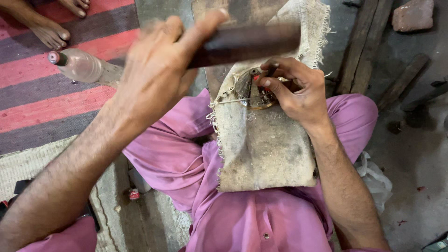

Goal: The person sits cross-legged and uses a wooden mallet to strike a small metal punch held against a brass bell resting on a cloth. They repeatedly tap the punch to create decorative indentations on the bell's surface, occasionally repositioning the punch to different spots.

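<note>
My left hand [156, 70] is raised and grips a long dark flat metal tool [247, 42], blurred in motion, above my lap. My right hand [294, 88] rests on a dirty beige cloth [266, 149] spread over my thigh and pinches a small round metal piece [249, 91] with a thin wire sticking out to the left. The fingers of that hand cover the right side of the piece. I sit in pink clothes [233, 224].
A clear plastic bottle [81, 65] lies on a red and grey striped mat [42, 102] at the left. Another person's bare feet [49, 30] rest at the top left. Wooden planks [364, 46] and a brick [413, 15] lie on the concrete floor at the right.
</note>
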A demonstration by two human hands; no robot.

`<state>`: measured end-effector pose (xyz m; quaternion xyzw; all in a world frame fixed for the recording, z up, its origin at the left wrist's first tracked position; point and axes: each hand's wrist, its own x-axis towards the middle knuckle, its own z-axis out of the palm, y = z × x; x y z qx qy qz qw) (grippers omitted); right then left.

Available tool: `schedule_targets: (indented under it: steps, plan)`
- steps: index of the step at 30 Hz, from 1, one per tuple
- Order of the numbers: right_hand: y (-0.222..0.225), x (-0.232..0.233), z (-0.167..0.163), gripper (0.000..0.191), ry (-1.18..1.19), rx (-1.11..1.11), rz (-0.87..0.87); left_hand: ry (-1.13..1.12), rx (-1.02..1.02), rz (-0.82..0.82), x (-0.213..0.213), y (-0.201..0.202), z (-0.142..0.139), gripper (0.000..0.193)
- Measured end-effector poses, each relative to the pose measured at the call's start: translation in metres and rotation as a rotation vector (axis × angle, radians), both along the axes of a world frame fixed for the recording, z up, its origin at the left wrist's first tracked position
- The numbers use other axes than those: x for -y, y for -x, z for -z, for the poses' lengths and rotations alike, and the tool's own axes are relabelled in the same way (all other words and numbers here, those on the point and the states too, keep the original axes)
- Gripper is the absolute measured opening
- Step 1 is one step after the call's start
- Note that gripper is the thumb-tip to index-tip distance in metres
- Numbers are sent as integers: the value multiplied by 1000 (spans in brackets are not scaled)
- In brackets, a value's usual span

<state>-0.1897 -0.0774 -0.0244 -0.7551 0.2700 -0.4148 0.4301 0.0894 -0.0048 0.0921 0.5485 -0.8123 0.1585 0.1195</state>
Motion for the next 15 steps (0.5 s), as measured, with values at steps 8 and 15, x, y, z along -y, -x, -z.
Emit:
schedule_targets:
  steps: [8, 15]
  plan:
    - [0, -2, -1, 26, -49, 16, 6, -71, -26, 3, 7, -1, -3, 71]
    - [1, 3, 2, 23, -214, 177, -51, -264, -413, 35, 4, 1, -15, 75]
